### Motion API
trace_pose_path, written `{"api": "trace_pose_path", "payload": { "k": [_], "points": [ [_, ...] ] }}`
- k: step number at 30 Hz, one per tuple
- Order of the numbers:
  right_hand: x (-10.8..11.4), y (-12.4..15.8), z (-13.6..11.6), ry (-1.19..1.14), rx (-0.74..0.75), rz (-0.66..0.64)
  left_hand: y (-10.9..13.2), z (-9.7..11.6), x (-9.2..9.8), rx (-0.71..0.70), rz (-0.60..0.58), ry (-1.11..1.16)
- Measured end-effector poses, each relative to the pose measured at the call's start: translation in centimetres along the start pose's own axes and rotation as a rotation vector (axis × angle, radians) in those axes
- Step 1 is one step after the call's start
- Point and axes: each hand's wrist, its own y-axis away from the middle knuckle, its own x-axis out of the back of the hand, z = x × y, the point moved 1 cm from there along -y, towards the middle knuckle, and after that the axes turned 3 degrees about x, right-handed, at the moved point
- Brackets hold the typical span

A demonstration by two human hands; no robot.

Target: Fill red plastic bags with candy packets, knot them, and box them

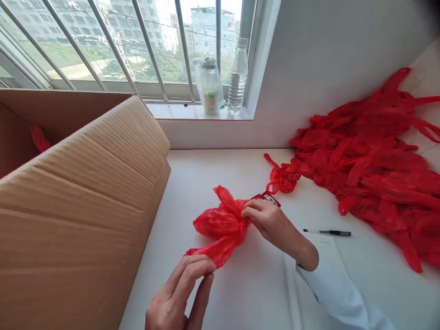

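A red plastic bag (218, 223), gathered and crumpled, lies on the white tabletop with its ends pointing left. My right hand (264, 222) pinches its bunched part. At the bag's lower end, the fingertips and thumb of my left hand (182, 291) come together on the edge of the plastic; part of that grip is hidden. Just beyond my right hand, a dark red piece with a white printed label (271, 199) sticks out. Close behind it sits a small knotted red bag (284, 178).
A large open cardboard box (82, 220) takes up the left side, with something red (40, 138) inside. Red plastic bags (374, 156) are heaped at the right. A pen (326, 232) lies near my right forearm. A water bottle (238, 78) and a bagged container (209, 89) stand on the windowsill.
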Motion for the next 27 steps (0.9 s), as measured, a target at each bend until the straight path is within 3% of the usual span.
{"api": "trace_pose_path", "payload": {
  "k": [2, 6, 8, 14, 17, 20, 25, 27],
  "points": [
    [-0.5, 2.3, -0.8, -0.064, -0.018, 0.02, -1.2, 0.3, -0.9, -0.081, -0.007, -0.109],
    [-2.8, 4.9, -2.6, -0.146, -0.107, 0.062, -1.6, -0.7, -3.8, -0.273, -0.283, -0.204],
    [-3.6, 5.3, -3.1, -0.176, -0.159, 0.089, -1.0, -1.4, -5.0, -0.287, -0.331, -0.215],
    [-3.3, 5.3, -3.2, -0.275, -0.177, 0.106, 0.1, -2.3, -6.2, -0.118, -0.228, -0.164],
    [-2.5, 5.5, -2.7, -0.398, -0.222, 0.153, 0.4, -2.7, -4.8, 0.001, -0.165, -0.087],
    [-2.1, 5.9, -2.2, -0.485, -0.282, 0.217, 1.1, -3.5, -2.8, 0.13, -0.029, 0.007],
    [-2.2, 7.3, -0.8, -0.389, -0.378, 0.293, 3.2, -5.4, -0.8, 0.334, 0.23, 0.119],
    [-1.7, 7.9, -0.3, -0.352, -0.393, 0.248, 3.7, -5.4, -0.3, 0.393, 0.245, 0.149]
  ]
}}
